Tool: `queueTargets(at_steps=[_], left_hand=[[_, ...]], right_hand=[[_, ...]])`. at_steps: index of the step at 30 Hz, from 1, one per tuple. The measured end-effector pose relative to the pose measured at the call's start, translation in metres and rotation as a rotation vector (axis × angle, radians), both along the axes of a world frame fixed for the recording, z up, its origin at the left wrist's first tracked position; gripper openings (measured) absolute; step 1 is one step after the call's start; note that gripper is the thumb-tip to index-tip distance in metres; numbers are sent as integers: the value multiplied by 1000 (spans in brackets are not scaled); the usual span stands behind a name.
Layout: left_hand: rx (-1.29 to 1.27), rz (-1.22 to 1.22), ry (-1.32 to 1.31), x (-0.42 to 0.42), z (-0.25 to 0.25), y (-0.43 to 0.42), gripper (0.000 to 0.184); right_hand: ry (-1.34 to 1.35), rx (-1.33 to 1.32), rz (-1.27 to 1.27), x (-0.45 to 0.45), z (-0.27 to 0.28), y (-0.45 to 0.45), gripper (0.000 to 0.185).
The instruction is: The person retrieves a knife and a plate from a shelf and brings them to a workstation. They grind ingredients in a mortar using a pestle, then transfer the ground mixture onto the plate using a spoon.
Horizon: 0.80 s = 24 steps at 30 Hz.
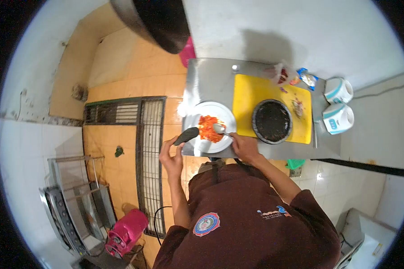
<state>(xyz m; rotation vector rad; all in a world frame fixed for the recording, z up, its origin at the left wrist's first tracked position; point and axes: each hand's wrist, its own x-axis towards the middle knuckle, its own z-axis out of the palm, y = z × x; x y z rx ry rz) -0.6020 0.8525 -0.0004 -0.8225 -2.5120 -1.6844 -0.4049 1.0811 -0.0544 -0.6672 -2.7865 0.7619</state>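
My left hand is closed round the lower end of a dark stone pestle, whose other end reaches over the left rim of a white plate. Chopped or crushed orange-red food lies in the middle of the plate. In my right hand is a metal spoon, its bowl over the red food. Right of the plate, a dark stone mortar stands on a yellow cutting board, with dark residue inside it.
Small scraps lie on the board's right part. Behind it are a plastic bag with red contents and a blue packet. Two white-and-teal devices stand at the right. A pink gas cylinder is on the floor at lower left.
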Motion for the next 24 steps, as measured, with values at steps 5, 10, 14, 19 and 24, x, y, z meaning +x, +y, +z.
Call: queueTargets(at_steps=[5,10,14,19,24], left_hand=[[29,7,-39,10,6,9,24],[-22,65,-39,26,10,18,23],[9,130,-65,43,13,30,26],[83,192,-126,68,2,45,28],[157,215,-154,103,2,75,27]], right_hand=[[0,-529,-88,-8,1,2,25],[86,-1096,-132,-3,-11,5,30],[109,-1037,-81,33,26,27,29],[128,-514,-216,104,89,101,25],[-70,80,-212,163,75,173,22]])
